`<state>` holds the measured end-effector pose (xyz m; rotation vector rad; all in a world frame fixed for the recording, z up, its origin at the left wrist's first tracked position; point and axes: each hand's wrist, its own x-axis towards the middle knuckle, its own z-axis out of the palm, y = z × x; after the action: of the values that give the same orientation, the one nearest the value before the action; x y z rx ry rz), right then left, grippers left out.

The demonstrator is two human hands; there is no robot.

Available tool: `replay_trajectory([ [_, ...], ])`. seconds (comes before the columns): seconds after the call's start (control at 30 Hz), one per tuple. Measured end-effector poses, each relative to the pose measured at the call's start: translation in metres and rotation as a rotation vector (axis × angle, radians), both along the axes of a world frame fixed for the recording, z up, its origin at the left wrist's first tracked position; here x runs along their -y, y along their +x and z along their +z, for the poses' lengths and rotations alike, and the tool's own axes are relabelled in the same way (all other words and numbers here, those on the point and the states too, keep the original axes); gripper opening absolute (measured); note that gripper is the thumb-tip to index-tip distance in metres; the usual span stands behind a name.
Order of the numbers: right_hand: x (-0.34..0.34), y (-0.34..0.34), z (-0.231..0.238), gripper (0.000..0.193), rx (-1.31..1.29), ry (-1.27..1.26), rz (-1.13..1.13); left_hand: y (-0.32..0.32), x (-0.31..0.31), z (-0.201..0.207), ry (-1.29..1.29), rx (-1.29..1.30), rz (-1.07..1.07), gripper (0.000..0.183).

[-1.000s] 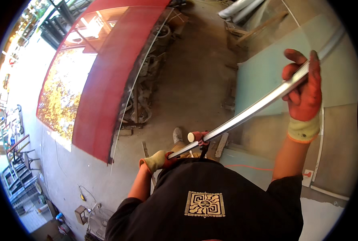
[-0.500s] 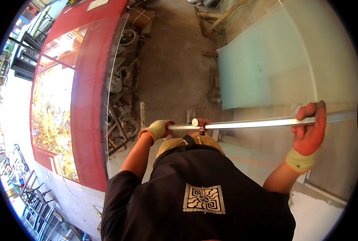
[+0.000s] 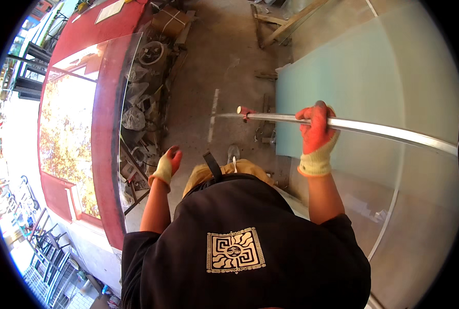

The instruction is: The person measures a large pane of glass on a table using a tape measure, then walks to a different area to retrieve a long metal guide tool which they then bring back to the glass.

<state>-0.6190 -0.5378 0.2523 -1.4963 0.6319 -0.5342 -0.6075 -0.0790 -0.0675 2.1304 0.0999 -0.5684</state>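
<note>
My right hand, in a red-and-cream work glove, is closed round a long silver T-square. Its pale crosspiece points away to the left over the floor, and its other end runs out past the right side. Along the bar, left of my grip, sits a red slider with a round cream knob. My left hand, gloved alike, hangs free of the bar, fingers loosely bent and nothing visible in it. Beneath the bar on the right are large glass sheets.
At left, a clear glass sheet lies on a red-covered table, its edge overhanging. Scrap and plastic bags crowd the floor beside it, with a cardboard box farther off. A wooden frame stands at the far right.
My left hand has let go of the T-square and drawn back to the left. My right hand has moved forward and left, swinging the crosspiece end farther away over the floor.
</note>
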Motion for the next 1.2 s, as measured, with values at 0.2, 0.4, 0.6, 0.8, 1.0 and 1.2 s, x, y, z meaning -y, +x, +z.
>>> replay_trajectory([
  [0.2,0.055,0.083,-0.056,0.04,-0.081,-0.215,-0.003,-0.127,-0.136,-0.099,0.285,-0.461,0.097,0.054],
  [0.4,0.121,0.134,-0.09,0.033,-0.115,-0.132,-0.041,-0.096,-0.137,-0.112,0.029,-0.611,0.005,0.066],
  [0.6,0.207,0.14,-0.104,0.035,-0.226,-0.072,0.041,0.064,-0.187,-0.184,-0.095,-0.284,0.038,0.049],
  [0.8,0.305,0.109,-0.134,0.054,-0.159,0.138,-0.305,0.303,-0.112,-0.094,0.282,0.215,-0.302,0.053],
  [1.0,0.377,0.059,-0.179,0.071,-0.267,0.221,-0.694,0.481,0.057,0.09,-0.108,0.004,0.016,0.05],
  [1.2,0.383,0.075,-0.212,0.091,-0.281,0.35,-0.922,0.585,0.064,0.122,0.042,0.244,0.154,0.049],
])
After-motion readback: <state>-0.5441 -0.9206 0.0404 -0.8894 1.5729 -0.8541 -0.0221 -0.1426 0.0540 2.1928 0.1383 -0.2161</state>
